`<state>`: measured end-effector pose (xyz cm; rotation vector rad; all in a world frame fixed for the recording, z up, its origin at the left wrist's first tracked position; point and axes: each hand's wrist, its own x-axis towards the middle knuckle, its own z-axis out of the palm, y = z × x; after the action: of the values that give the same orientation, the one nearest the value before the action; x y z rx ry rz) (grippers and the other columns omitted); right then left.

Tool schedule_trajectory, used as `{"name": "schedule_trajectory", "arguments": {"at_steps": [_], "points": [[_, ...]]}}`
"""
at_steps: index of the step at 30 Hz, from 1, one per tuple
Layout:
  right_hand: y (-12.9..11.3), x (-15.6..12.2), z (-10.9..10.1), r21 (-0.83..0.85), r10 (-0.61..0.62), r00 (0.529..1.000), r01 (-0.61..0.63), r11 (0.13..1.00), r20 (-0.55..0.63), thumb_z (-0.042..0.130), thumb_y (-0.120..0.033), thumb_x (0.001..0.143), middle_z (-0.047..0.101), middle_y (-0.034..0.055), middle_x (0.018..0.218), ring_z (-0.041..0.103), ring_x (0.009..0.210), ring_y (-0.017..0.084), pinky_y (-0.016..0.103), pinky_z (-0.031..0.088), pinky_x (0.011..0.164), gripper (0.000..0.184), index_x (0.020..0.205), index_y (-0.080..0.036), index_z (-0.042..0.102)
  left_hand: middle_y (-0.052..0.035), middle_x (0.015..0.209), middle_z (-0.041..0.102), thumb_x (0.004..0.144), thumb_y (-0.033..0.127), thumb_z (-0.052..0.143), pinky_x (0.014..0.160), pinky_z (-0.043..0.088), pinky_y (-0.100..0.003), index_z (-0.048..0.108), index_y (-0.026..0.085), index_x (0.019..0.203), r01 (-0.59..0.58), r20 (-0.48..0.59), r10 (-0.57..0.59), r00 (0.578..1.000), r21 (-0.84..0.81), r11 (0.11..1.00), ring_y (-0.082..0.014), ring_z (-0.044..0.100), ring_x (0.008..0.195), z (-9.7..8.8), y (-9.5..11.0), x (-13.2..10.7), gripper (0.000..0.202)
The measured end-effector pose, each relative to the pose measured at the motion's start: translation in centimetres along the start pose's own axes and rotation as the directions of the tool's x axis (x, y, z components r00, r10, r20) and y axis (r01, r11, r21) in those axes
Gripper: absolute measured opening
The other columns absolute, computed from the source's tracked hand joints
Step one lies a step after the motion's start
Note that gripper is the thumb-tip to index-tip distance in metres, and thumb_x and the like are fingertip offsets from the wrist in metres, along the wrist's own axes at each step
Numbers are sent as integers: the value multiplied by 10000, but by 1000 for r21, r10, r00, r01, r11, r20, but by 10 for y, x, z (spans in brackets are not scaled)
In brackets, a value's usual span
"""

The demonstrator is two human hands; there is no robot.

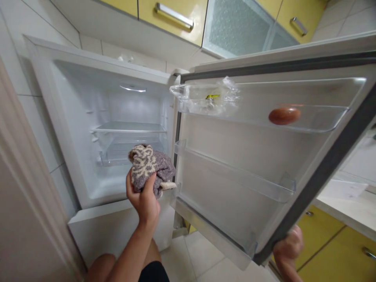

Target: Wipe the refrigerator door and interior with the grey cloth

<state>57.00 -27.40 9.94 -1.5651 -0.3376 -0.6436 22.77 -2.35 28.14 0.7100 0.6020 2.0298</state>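
Note:
My left hand (143, 197) is closed around a crumpled grey and cream patterned cloth (151, 166), held up in front of the open white fridge (88, 129). My right hand (289, 246) grips the lower outer edge of the fridge door (235, 172), fingers hidden behind it. A brown egg (284, 116) lies in the door's top shelf (323, 121), with a crinkled clear plastic bag (210, 98) at that shelf's left end. The fridge interior holds glass shelves (129, 127) with nothing on them.
Yellow wall cabinets (173, 13) with metal handles and a frosted glass panel (235, 25) hang above. A white countertop (346, 203) over yellow lower cabinets (331, 246) stands at the right. White tiled wall at left, pale tiled floor (199, 250) below. My bare knee (101, 266) shows at the bottom.

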Motion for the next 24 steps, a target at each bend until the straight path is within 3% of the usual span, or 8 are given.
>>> {"name": "schedule_trajectory", "arguments": {"at_steps": [4, 7, 9, 11, 14, 18, 19, 24], "points": [[4, -2, -2, -43, -110, 994, 109, 993, -6, 319, -528, 879, 401, -6, 713, 353, 665, 185, 381, 283, 665, 383, 615, -257, 385, 1, 1052, 704, 579, 263, 796, 929, 520, -310, 673, 229, 1053, -216, 171, 205, 964, 50, 975, -185, 654, 993, 40, 11, 21, 491], [3, -3, -2, -38, -101, 995, 100, 994, -8, 367, -510, 864, 441, 17, 730, 409, 699, 211, 390, 307, 668, 363, 612, -253, 413, -9, 1043, 716, 604, 257, 760, 973, 524, -353, 678, 224, 1050, -344, 449, 235, 862, 180, 921, -233, 663, 1034, 59, 20, 21, 455], [0, -4, -1, -5, -35, 999, 34, 999, -14, 407, -493, 843, 463, 26, 741, 438, 720, 229, 396, 323, 670, 323, 630, -253, 438, -32, 1077, 720, 630, 254, 750, 1068, 484, -410, 681, 225, 1047, -467, 625, 264, 734, 183, 865, -262, 657, 1079, 66, 25, 12, 423], [-2, -4, 0, 28, 24, 1000, -23, 999, -20, 431, -488, 823, 483, 32, 753, 456, 738, 245, 401, 333, 671, 291, 656, -253, 465, -57, 1120, 724, 637, 259, 760, 1198, 359, -483, 682, 228, 1062, -591, 775, 304, 554, 109, 800, -287, 647, 1132, 74, 28, -2, 433], [-6, -2, 2, 66, 53, 998, -51, 996, -25, 441, -499, 802, 499, 30, 759, 472, 747, 251, 407, 351, 688, 278, 699, -248, 504, -84, 1163, 732, 656, 258, 751, 1272, 186, -557, 683, 230, 1084, -653, 916, 224, 333, 53, 756, -316, 632, 1188, 93, 33, -25, 435], [-9, -1, 3, 68, 7, 1000, -5, 998, -20, 431, -504, 803, 509, 29, 771, 495, 782, 258, 415, 376, 727, 286, 696, -246, 489, -115, 1169, 726, 732, 279, 666, 1096, 445, -459, 652, 198, 1106, -564, 964, 68, 258, 93, 821, -297, 646, 1132, 133, 44, -52, 383], [-9, -1, 4, 67, 3, 1000, -2, 998, -25, 434, -506, 803, 514, 29, 775, 499, 786, 258, 413, 378, 728, 285, 697, -246, 483, -114, 1139, 731, 751, 305, 655, 1018, 490, -422, 649, 194, 1088, -545, 976, 38, 214, 87, 834, -288, 656, 1091, 143, 47, -59, 355], [-10, -3, 4, 65, 37, 999, -35, 997, -25, 393, -525, 836, 524, 15, 777, 478, 759, 236, 380, 356, 707, 324, 755, -238, 520, -89, 988, 766, 847, 415, 626, 815, 529, -379, 663, 212, 995, -532, 976, -47, -213, -75, 843, -286, 701, 929, 173, 62, -96, 254]]}}
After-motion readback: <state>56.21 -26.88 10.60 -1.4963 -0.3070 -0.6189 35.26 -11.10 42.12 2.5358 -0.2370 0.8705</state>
